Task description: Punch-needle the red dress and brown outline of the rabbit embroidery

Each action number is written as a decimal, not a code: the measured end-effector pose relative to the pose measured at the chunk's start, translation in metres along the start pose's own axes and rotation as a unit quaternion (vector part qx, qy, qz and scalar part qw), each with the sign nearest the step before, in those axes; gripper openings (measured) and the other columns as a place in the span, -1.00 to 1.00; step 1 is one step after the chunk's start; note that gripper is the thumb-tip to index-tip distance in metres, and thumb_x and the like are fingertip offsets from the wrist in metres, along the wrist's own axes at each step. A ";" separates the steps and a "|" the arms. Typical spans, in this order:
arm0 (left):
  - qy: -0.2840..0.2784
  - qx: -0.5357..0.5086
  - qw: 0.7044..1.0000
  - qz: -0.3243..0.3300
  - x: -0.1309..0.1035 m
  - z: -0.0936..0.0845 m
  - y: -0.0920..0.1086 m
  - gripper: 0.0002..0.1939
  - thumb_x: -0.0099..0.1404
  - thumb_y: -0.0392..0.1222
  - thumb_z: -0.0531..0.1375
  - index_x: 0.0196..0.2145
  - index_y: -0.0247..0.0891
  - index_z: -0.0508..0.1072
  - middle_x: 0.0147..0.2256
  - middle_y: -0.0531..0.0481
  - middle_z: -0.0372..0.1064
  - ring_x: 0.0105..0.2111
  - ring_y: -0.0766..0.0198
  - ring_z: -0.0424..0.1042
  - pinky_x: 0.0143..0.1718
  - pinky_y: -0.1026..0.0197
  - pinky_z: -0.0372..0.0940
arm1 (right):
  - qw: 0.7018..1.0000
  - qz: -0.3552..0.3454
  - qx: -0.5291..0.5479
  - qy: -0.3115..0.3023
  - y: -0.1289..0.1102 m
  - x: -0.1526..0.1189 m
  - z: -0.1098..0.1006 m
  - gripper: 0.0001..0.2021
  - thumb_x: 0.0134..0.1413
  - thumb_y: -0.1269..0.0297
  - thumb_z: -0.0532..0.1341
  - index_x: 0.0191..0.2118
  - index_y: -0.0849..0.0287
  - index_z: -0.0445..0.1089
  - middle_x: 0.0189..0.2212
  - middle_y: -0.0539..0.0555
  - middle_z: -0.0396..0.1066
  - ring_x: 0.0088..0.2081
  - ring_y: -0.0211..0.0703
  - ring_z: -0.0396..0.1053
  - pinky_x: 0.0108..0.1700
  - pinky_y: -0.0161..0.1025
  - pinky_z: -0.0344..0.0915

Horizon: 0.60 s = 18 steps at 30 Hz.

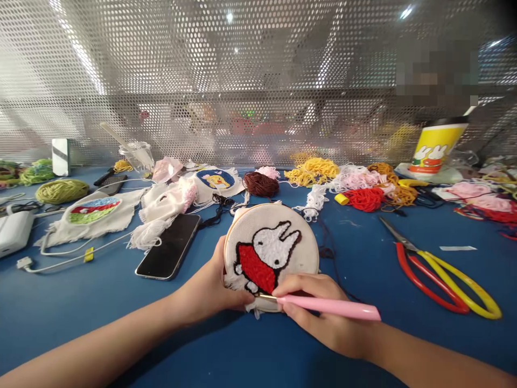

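My left hand (216, 288) grips the left edge of a round embroidery hoop (307, 248), its thumb lying across the lower front. Stretched in the hoop is cream cloth with a tufted white rabbit in red clothing (258, 267), outlined in black and tilted sideways. Between the thumb and fingers of my right hand (323, 312) is a pink-handled punch needle (335, 307). Its metal tip points left and meets the cloth near the bottom of the design, close to my left thumb. Loose white yarn ends hang at the hoop's lower left.
Red-and-yellow scissors (440, 280) lie partly open at right. A black phone (168, 247) rests left of the hoop. Yarn bundles, including red yarn (365, 199), and worked cloth pieces (95, 213) line the back. A yellow cup (438, 148) stands far right, before a perforated metal panel (258, 70).
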<state>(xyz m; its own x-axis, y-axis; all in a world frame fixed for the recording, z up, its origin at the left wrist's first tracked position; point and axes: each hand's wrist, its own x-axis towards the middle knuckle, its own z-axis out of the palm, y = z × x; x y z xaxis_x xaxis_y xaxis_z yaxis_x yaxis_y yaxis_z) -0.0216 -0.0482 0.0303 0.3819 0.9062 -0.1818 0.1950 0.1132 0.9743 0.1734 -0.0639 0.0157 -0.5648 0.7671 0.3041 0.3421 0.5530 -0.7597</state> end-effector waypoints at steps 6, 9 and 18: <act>-0.032 -0.033 0.998 -0.041 -0.002 0.000 -0.004 -0.19 -0.09 -0.45 0.21 -0.01 -0.02 -0.18 -0.16 0.00 0.11 -0.35 0.29 0.30 -0.51 0.28 0.32 | 0.999 -0.032 -0.006 0.023 0.003 -0.003 0.003 -0.89 -0.10 0.50 0.10 -0.38 0.20 0.27 -0.50 -0.04 0.35 -0.47 -0.41 0.29 -0.41 -0.49 0.19; -0.038 -0.058 0.996 -0.054 -0.002 0.001 -0.004 -0.19 -0.08 -0.45 0.20 -0.02 -0.01 -0.19 -0.17 0.01 0.10 -0.32 0.28 0.29 -0.49 0.28 0.33 | 0.999 -0.032 0.000 0.006 0.004 -0.003 0.001 -0.91 -0.09 0.48 0.10 -0.38 0.20 0.26 -0.51 -0.05 0.33 -0.49 -0.43 0.27 -0.44 -0.50 0.18; -0.009 -0.030 0.999 -0.007 -0.002 0.003 -0.008 -0.24 -0.11 -0.46 0.23 -0.04 -0.09 -0.09 -0.15 0.04 0.12 -0.10 0.22 0.18 -0.19 0.26 0.24 | 0.996 -0.090 -0.004 -0.005 0.004 -0.003 0.001 -0.83 -0.15 0.58 0.08 -0.38 0.21 0.19 -0.55 -0.05 0.24 -0.51 -0.42 0.20 -0.44 -0.47 0.17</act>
<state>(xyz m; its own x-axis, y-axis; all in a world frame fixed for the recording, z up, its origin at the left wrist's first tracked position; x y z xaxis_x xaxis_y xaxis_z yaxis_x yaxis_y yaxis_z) -0.0218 -0.0523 0.0228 0.3957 0.8971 -0.1966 0.1455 0.1501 0.9779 0.1763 -0.0643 0.0110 -0.6259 0.6513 0.4290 0.2403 0.6843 -0.6884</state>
